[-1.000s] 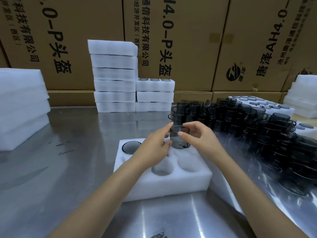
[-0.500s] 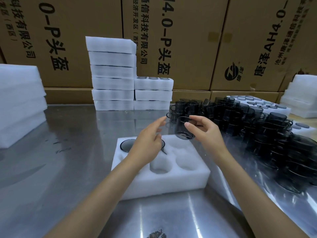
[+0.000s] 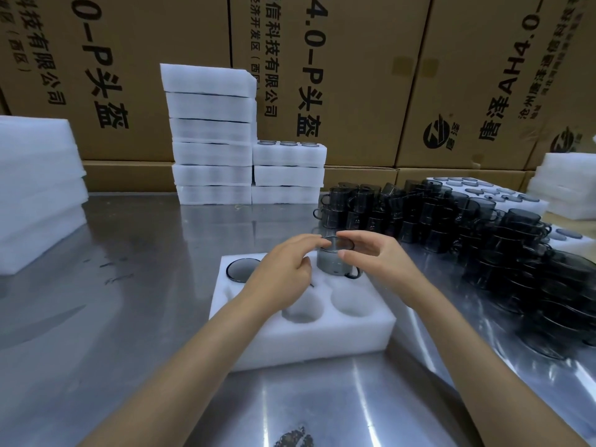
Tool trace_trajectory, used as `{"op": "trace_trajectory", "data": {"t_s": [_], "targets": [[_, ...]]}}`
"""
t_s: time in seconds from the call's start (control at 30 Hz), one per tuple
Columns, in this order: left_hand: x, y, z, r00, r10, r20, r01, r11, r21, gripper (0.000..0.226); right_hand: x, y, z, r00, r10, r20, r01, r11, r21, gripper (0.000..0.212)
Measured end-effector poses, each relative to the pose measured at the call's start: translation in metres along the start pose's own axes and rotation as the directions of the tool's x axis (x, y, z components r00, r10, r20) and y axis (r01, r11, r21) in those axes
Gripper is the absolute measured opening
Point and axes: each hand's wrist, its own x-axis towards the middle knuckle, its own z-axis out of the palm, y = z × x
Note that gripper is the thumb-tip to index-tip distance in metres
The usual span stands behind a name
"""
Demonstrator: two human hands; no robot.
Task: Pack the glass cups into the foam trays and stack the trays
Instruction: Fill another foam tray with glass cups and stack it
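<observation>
A white foam tray (image 3: 325,341) with round pockets lies on the steel table before me. One smoked glass cup (image 3: 242,269) sits sunk in its far left pocket. Both hands hold a second smoked glass cup (image 3: 332,264) upright over the far right pocket, partly down in it, its handle pointing right. My left hand (image 3: 285,274) pinches the rim from the left. My right hand (image 3: 371,258) pinches the rim from the right, thumb on the cup's side. The near middle and near right pockets are bare; my left arm hides the near left part.
A heap of loose smoked glass cups (image 3: 467,227) fills the table's right side. Stacked foam trays (image 3: 211,137) stand at the back, a shorter stack (image 3: 288,171) beside them. More foam lies far left (image 3: 35,188) and far right (image 3: 564,185). Cardboard boxes (image 3: 354,75) form the back wall.
The cup was lifted and tilted half a second ago; now it is upright and lower, going into the far right pocket. My left hand has come back onto its rim.
</observation>
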Motion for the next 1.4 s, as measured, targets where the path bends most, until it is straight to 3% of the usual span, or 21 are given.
{"op": "trace_trajectory", "data": {"t_s": [0.17, 0.33, 0.5, 0.67, 0.77, 1.0, 1.27, 1.4], "targets": [[0.0, 0.001, 0.0, 1.0, 0.002, 0.012, -0.002, 1.0, 0.022, 0.053, -0.001, 0.0, -0.001, 1.0, 0.0, 0.022, 0.0, 1.0, -0.016, 0.036], [-0.002, -0.002, 0.0, 1.0, -0.019, 0.015, 0.019, 1.0, -0.005, 0.053, -0.002, 0.0, 0.001, 0.999, -0.018, 0.028, 0.022, 0.989, -0.148, 0.042], [-0.002, -0.001, -0.001, 0.999, -0.036, 0.03, 0.037, 0.999, -0.026, 0.052, -0.002, 0.001, 0.0, 0.999, 0.014, 0.052, -0.006, 0.99, -0.14, 0.047], [-0.008, 0.003, -0.007, 0.999, -0.018, 0.027, 0.02, 0.995, -0.095, 0.044, -0.01, -0.002, 0.001, 0.996, -0.085, -0.021, 0.078, 0.971, -0.225, 0.048], [-0.012, 0.006, -0.007, 0.992, 0.055, 0.114, -0.061, 0.997, 0.053, 0.044, -0.019, -0.001, 0.001, 0.988, -0.129, 0.085, 0.153, 0.89, -0.43, 0.05], [-0.013, 0.012, -0.005, 0.961, 0.035, 0.276, -0.11, 0.958, 0.264, 0.049, -0.026, -0.003, -0.001, 0.983, 0.022, 0.182, 0.112, 0.713, -0.692, 0.048], [-0.012, 0.015, -0.006, 0.937, -0.02, 0.349, -0.091, 0.95, 0.299, 0.045, -0.027, 0.001, -0.003, 0.971, 0.115, 0.21, 0.062, 0.726, -0.685, 0.047], [-0.014, 0.013, -0.001, 0.951, -0.032, 0.309, -0.077, 0.939, 0.335, 0.043, -0.027, 0.011, -0.001, 0.98, 0.081, 0.182, 0.039, 0.816, -0.576, 0.045]]}}
